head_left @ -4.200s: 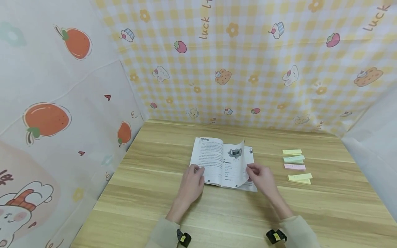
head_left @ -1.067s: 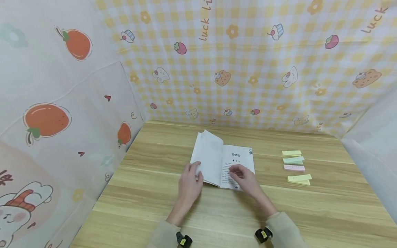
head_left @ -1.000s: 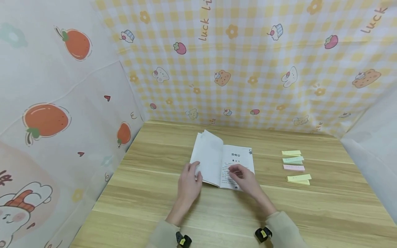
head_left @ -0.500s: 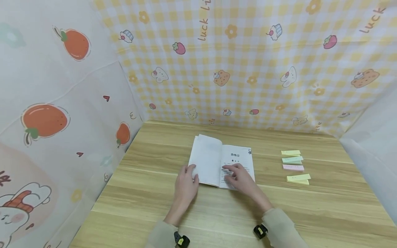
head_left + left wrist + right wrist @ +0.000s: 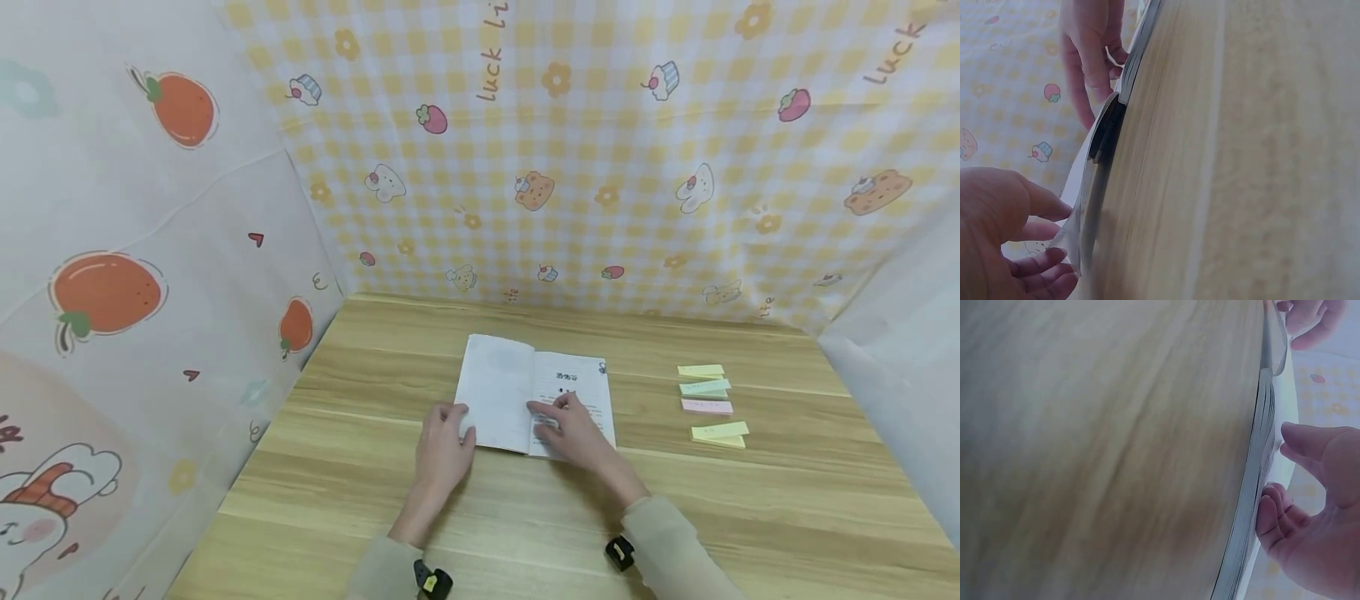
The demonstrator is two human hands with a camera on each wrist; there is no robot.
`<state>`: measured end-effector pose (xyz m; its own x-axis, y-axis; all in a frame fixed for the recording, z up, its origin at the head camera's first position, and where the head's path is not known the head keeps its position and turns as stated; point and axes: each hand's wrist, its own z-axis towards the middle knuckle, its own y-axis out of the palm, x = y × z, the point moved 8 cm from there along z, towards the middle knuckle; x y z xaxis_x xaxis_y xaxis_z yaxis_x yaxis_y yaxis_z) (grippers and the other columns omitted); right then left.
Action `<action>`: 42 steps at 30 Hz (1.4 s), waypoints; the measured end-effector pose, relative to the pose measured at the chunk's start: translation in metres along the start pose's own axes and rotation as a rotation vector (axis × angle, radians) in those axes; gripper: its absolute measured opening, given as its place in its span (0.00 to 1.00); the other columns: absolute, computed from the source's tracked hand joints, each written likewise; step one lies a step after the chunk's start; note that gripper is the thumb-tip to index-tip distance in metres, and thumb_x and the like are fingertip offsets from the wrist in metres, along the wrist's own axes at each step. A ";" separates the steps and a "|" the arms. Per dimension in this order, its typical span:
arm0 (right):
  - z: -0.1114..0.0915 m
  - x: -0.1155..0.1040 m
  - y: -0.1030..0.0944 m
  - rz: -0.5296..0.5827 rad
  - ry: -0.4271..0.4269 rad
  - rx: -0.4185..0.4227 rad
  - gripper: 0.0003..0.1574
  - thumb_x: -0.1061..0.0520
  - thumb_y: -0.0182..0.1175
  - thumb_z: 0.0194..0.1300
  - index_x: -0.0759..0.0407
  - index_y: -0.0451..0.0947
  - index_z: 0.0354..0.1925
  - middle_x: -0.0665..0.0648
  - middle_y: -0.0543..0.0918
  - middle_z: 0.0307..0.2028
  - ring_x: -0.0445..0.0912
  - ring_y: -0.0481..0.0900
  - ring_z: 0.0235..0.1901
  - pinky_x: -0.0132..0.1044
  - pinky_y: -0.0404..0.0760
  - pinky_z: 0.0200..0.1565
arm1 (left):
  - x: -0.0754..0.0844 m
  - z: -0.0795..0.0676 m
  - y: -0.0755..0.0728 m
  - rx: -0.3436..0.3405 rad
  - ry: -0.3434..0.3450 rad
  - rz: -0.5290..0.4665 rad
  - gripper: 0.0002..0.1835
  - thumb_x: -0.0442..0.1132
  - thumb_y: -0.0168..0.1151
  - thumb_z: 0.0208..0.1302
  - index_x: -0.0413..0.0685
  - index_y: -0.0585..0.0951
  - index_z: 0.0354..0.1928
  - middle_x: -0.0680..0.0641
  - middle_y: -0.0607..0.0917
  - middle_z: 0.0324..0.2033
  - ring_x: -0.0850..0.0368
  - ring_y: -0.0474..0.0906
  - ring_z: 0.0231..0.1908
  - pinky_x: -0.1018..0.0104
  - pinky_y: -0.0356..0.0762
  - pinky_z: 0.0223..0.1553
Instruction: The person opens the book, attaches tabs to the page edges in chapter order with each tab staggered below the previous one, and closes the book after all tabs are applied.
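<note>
An open book (image 5: pixel 495 392) lies on the wooden table, a blank page on the left and a printed page (image 5: pixel 581 367) on the right. At the lower left corner, my left hand (image 5: pixel 444 446) holds the edge of the left-hand pages between thumb and fingers. In the left wrist view the page edge (image 5: pixel 1075 240) bends up off the table at those fingertips. My right hand (image 5: pixel 576 432) rests over the right page, its index finger reaching to the gutter. The right wrist view shows its other fingers (image 5: pixel 1275 515) loosely bent at the page block (image 5: pixel 1250 487).
Right of the book lie several small sticky-note pads: yellow (image 5: pixel 701 371), green (image 5: pixel 705 388), pink (image 5: pixel 707 407) and another yellow (image 5: pixel 718 433). Patterned cloth (image 5: pixel 585 150) hangs behind the table, and another cloth (image 5: pixel 225 208) hangs at the left.
A page has turned over from right to left, and the raised left-hand pages have settled flatter. My right hand has moved left from the outer edge to the gutter; my left hand shifted slightly left.
</note>
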<state>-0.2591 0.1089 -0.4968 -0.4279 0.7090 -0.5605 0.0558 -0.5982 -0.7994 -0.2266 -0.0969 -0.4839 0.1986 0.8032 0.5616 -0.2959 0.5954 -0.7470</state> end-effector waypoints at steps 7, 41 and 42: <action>0.000 0.001 0.002 0.009 0.010 -0.019 0.24 0.60 0.67 0.65 0.57 0.82 0.59 0.59 0.69 0.37 0.48 0.64 0.37 0.42 0.70 0.40 | 0.003 0.003 0.004 -0.055 0.014 0.056 0.16 0.36 0.69 0.63 0.37 0.82 0.51 0.36 0.77 0.46 0.39 0.74 0.47 0.47 0.75 0.48; 0.008 0.008 0.004 0.024 0.081 -0.110 0.20 0.58 0.63 0.70 0.54 0.81 0.59 0.59 0.70 0.38 0.47 0.67 0.36 0.43 0.73 0.40 | -0.007 0.038 0.045 -0.387 0.229 0.208 0.27 0.50 0.56 0.75 0.43 0.73 0.69 0.37 0.71 0.69 0.33 0.66 0.66 0.41 0.65 0.66; 0.009 0.009 0.004 0.032 0.092 -0.120 0.20 0.58 0.62 0.71 0.53 0.81 0.59 0.58 0.70 0.38 0.47 0.67 0.35 0.42 0.73 0.39 | -0.008 0.039 0.045 -0.392 0.224 0.210 0.28 0.50 0.57 0.75 0.43 0.73 0.69 0.37 0.71 0.69 0.33 0.66 0.66 0.41 0.66 0.66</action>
<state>-0.2712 0.1093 -0.5031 -0.3397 0.7248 -0.5994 0.1778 -0.5763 -0.7976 -0.2778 -0.0774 -0.5083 0.3806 0.8653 0.3263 0.0138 0.3475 -0.9376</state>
